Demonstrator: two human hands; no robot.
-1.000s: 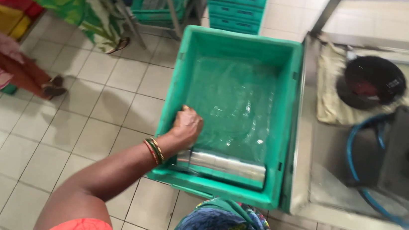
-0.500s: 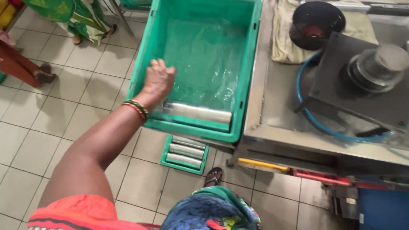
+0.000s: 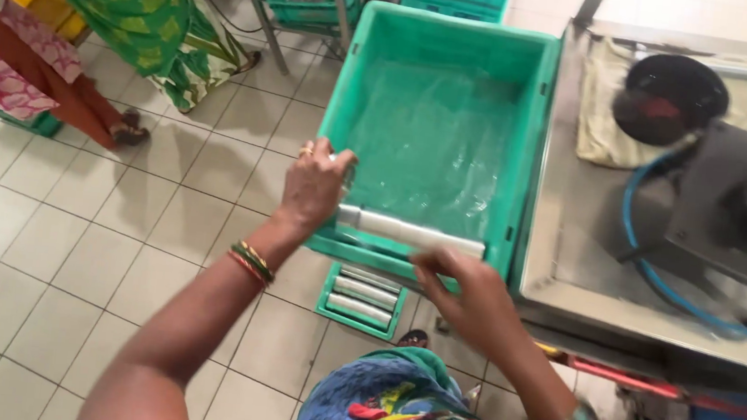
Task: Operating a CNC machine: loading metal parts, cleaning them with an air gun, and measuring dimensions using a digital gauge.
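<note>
My left hand [image 3: 314,186] has its grip closed on the left end of a shiny metal tube [image 3: 412,232]; my right hand [image 3: 466,292] is half open, fingers just under the tube's middle, maybe touching; the tube lies across the near edge of the green crate [image 3: 441,125]; the metal worktop [image 3: 570,256] is beside it.

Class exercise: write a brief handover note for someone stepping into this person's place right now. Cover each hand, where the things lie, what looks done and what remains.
Left hand: gripping the left end of the long silver tube at the near-left corner of the green crate.
Right hand: at the crate's near rim, just below the tube; contact unclear.
Tube lies along the crate's near wall, on the clear plastic lining.
Done: one tube in the crate.
Left: more tubes sit in a small green tray on the floor below.
</note>
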